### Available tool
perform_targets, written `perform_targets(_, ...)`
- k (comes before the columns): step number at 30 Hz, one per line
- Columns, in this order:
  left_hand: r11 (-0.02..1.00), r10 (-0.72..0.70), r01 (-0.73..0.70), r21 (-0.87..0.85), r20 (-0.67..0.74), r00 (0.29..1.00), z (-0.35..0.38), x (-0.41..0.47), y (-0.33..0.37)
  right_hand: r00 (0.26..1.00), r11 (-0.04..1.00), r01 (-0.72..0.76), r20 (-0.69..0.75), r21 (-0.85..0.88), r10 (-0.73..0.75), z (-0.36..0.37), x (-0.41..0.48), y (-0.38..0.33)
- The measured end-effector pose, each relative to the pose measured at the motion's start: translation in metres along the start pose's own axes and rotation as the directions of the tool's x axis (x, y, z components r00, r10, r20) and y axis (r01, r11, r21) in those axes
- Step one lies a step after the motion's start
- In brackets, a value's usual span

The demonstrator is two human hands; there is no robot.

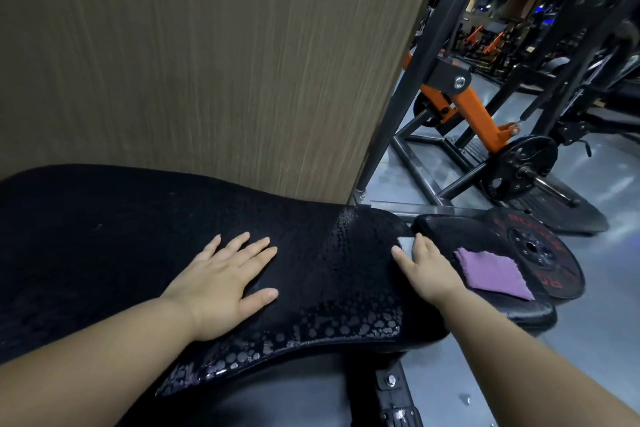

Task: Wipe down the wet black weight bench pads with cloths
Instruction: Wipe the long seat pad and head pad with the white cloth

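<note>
Wet bench pad under left hand; right hand on pale cloth

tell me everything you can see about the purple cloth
The purple cloth is a small, soft rectangle, microfibre by its look, with fuzzy edges. It lies flat and unheld on the smaller black pad, just right of the right hand; whether the two touch is unclear. Its outer corner reaches the pad's edge beside a red-lettered weight plate.
</note>
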State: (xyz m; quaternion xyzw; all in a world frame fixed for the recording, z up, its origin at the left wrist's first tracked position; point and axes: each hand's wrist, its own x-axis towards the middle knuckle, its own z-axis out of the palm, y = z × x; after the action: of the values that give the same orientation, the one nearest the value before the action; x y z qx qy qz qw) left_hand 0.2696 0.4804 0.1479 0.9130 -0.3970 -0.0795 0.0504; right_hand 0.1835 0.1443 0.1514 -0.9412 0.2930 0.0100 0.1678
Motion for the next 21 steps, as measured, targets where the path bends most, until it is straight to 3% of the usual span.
perform_targets(10,1.000,-0.027,0.027,-0.009,-0.003,1.000,-0.002,0.008,0.000,0.999,0.999,-0.051,0.020,0.011,0.051,0.000,0.056,-0.014)
perform_targets(21,0.999,-0.048,0.047,0.008,0.027,0.999,-0.007,0.004,0.002,0.990,0.990,-0.139,-0.027,-0.028,0.138,0.005,-0.030,-0.002)
